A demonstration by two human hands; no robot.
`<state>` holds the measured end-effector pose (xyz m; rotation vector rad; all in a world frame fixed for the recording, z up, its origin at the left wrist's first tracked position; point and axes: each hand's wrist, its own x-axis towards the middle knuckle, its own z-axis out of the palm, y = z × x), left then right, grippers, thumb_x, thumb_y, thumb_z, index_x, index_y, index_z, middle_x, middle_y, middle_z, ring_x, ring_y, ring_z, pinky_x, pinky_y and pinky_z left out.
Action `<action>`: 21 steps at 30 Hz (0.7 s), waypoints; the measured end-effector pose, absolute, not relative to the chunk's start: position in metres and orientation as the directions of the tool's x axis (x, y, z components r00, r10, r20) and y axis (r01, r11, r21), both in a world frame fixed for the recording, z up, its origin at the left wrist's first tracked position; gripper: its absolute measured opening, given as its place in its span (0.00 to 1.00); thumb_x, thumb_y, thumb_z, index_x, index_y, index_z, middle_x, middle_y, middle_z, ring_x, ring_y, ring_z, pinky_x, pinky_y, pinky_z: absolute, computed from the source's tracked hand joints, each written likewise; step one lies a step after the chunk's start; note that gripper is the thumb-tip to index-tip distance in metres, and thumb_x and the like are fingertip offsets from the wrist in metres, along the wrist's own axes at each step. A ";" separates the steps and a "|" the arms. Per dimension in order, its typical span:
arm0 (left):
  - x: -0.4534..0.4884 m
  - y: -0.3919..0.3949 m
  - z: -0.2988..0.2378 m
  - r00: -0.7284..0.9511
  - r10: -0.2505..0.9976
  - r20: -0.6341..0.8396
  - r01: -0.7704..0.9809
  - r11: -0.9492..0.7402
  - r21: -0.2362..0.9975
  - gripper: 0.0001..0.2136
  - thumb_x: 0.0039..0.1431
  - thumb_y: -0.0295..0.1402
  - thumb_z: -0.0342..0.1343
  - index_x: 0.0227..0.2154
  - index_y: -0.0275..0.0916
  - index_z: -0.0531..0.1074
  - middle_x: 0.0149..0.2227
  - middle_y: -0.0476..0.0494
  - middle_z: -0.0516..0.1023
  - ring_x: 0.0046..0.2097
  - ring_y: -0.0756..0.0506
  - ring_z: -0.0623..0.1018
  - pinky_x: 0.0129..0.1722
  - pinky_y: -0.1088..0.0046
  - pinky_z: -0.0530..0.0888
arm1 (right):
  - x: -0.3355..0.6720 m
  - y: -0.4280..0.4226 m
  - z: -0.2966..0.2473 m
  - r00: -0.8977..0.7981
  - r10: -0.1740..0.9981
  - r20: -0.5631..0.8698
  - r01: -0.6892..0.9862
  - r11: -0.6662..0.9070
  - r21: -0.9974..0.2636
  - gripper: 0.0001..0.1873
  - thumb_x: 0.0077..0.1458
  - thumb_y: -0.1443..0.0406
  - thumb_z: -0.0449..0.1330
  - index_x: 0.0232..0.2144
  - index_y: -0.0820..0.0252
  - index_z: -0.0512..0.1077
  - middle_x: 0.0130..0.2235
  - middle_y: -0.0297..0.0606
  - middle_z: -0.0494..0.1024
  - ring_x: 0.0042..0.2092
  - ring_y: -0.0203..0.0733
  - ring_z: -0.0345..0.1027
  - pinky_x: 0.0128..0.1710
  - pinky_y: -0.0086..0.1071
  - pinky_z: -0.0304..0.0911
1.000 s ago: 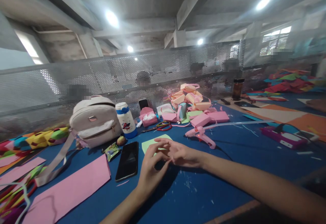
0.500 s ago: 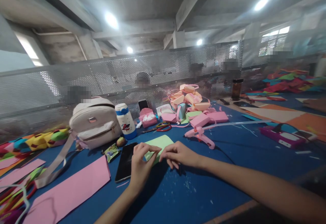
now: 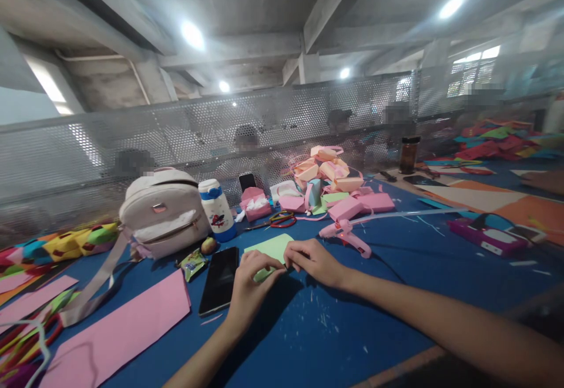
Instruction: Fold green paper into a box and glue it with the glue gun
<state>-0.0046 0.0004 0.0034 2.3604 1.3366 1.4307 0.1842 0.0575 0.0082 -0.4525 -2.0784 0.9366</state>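
A light green sheet of paper (image 3: 269, 247) lies on the blue table (image 3: 396, 270) in front of me. My left hand (image 3: 251, 285) rests on its near left part, fingers curled and pinching its edge. My right hand (image 3: 314, 261) presses on its near right corner, fingers bent down. The two hands almost touch over the sheet's near edge, which they hide. A black phone (image 3: 219, 279) lies face up just left of my left hand.
A pink glue gun (image 3: 346, 236) lies right of the sheet, scissors (image 3: 282, 219) behind it. A white backpack (image 3: 162, 211), a bottle (image 3: 217, 208), a pile of pink paper boxes (image 3: 330, 185) and a large pink sheet (image 3: 118, 329) surround the spot. Behind a perforated screen (image 3: 185, 129) sit other people.
Both hands shifted slightly on the green sheet; the left hand slid right and lower onto it, and the right hand's fingers curled down onto its corner.
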 end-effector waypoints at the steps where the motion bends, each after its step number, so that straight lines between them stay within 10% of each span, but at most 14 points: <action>1: -0.003 -0.001 0.004 0.194 0.704 0.683 0.609 -0.632 0.479 0.08 0.59 0.37 0.62 0.26 0.43 0.78 0.26 0.50 0.80 0.31 0.46 0.74 0.39 0.67 0.65 | 0.184 0.058 0.008 -0.624 0.578 0.525 0.003 0.674 -0.739 0.23 0.67 0.54 0.50 0.27 0.61 0.71 0.23 0.31 0.66 0.26 0.34 0.59 0.28 0.27 0.54; 13: 0.007 -0.010 0.005 0.059 0.728 0.683 0.389 -0.647 0.656 0.05 0.58 0.31 0.62 0.27 0.40 0.77 0.39 0.43 0.80 0.42 0.44 0.78 0.44 0.69 0.72 | 0.181 0.054 0.005 -0.677 0.521 0.520 0.053 0.740 -0.671 0.20 0.66 0.60 0.49 0.23 0.60 0.65 0.23 0.30 0.66 0.27 0.34 0.60 0.29 0.27 0.52; 21: 0.002 -0.004 0.002 -0.060 0.783 0.619 0.363 -0.561 0.744 0.08 0.57 0.34 0.63 0.26 0.37 0.76 0.28 0.45 0.79 0.33 0.45 0.79 0.36 0.70 0.75 | 0.181 0.053 0.005 -0.719 0.506 0.476 0.109 0.759 -0.642 0.17 0.65 0.63 0.50 0.25 0.60 0.69 0.24 0.33 0.72 0.29 0.37 0.65 0.32 0.28 0.56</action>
